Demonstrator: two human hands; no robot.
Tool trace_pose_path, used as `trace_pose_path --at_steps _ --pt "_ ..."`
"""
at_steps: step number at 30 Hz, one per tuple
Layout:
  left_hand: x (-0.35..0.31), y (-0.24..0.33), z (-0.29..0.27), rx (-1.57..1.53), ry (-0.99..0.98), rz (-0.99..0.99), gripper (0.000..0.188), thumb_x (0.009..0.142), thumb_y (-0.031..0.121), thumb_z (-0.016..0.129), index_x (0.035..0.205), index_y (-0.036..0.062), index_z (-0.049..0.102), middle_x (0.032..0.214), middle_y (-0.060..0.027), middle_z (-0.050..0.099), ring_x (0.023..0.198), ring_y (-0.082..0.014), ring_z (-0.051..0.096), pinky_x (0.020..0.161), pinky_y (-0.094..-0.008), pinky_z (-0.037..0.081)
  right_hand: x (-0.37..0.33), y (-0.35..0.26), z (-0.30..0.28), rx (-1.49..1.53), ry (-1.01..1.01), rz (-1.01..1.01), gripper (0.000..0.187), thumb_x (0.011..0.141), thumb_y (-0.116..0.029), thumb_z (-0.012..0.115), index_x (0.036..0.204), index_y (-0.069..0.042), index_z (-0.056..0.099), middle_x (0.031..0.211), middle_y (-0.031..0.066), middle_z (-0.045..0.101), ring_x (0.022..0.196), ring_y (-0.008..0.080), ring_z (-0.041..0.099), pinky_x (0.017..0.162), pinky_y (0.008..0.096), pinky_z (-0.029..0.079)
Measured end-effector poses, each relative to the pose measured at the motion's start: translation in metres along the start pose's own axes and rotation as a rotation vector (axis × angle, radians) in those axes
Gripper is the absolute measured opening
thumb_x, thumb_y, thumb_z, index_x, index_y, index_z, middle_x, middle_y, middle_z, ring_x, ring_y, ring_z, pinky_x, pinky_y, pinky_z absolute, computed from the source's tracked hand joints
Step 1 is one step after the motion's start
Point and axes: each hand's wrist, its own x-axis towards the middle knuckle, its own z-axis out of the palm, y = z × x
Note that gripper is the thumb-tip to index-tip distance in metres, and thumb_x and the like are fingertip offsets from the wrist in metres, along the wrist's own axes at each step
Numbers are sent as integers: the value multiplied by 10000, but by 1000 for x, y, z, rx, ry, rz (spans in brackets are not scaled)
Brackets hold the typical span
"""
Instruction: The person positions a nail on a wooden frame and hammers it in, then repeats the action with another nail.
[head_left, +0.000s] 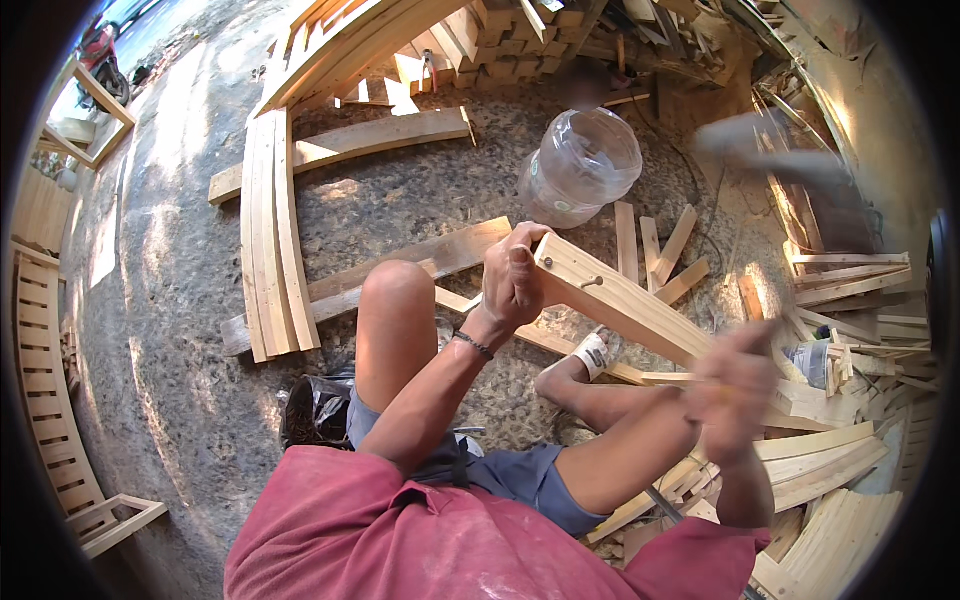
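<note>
My left hand (514,280) grips the upper end of a pale wooden beam (640,308), which slants down to the right in front of my knees. Two nails (592,282) stand partly out of the beam's face close to that hand; the one farther from the end sticks out more. Raised at the right, my right hand (738,385) is smeared by motion and appears closed on a hammer. The hammer (775,160) is a grey blur beyond it, its handle hardly visible. The beam's lower end passes behind my right hand.
A clear plastic bucket (582,165) stands beyond the beam. Long slats (275,235) lie across planks on the left. Cut wood (820,465) is heaped at the right, near a small tub of sticks (815,362). A slatted frame (45,370) lies far left.
</note>
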Motion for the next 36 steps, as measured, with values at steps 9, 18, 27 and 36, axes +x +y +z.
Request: trace_pose_path --at_steps 9,18,27,36 --pt "-6 -6 -4 -19 28 -49 676 1057 474 176 969 -52 591 811 -198 627 705 -338 634 645 -373 481 21 -35 -11 213 118 191 353 1050 -426 409 1101 -83 473 612 -19 436 407 53 362 344 195 306" --pt "-6 -10 6 -84 41 -106 692 1058 471 162 946 -46 607 809 -194 630 721 -344 643 649 -378 482 10 3 12 -361 -185 239 210 989 -243 558 928 -44 583 664 57 530 551 138 507 502 298 409" --pt "-3 -2 7 -49 35 -83 702 1053 493 164 944 -45 602 782 -184 622 692 -321 629 637 -373 474 -13 -8 -9 -140 52 70 307 1004 -367 533 1040 -63 548 646 30 483 541 80 466 482 196 379" --pt "-6 -6 -4 -14 74 -102 718 1056 501 161 919 -47 605 789 -187 624 702 -314 629 651 -365 468 21 -45 -11 160 32 291 298 1002 -355 540 991 -57 546 624 18 491 549 101 493 507 253 392"
